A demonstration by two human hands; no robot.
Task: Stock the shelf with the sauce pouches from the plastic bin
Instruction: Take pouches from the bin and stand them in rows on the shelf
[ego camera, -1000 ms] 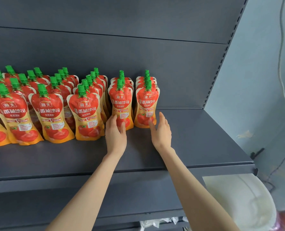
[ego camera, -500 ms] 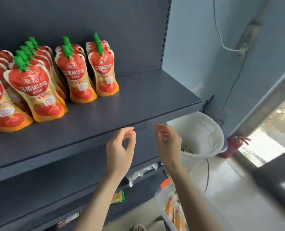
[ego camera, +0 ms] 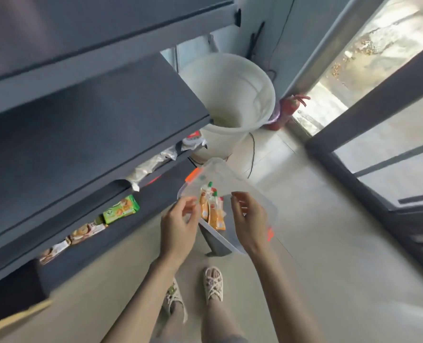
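head view has swung down from the shelf (ego camera: 94, 115) to the plastic bin (ego camera: 245, 184) low beside it, so another pick-up is probably starting. the left hand (ego camera: 178, 226) and right hand (ego camera: 251, 219) hover over the bin, fingers loosely curled, both released and grasping nothing. a few sauce pouches (ego camera: 211, 209) lie inside it, between the hands.

single view: a wide-angle camera worn on the person's head. it faces steeply downward and slightly forward, along both forearms to the left hand (ego camera: 178, 226) and right hand (ego camera: 250, 221) near frame centre. the plastic bin (ego camera: 220, 169) lies just beyond the hands, close to the lens. the shelf (ego camera: 94, 134) tiers run down the left side, seen from above. the sandalled feet (ego camera: 212, 283) sit at lower centre; the white bucket (ego camera: 230, 95) and glass door (ego camera: 378, 120) fill the upper right. straight edges bow toward the borders, and blur softens detail.
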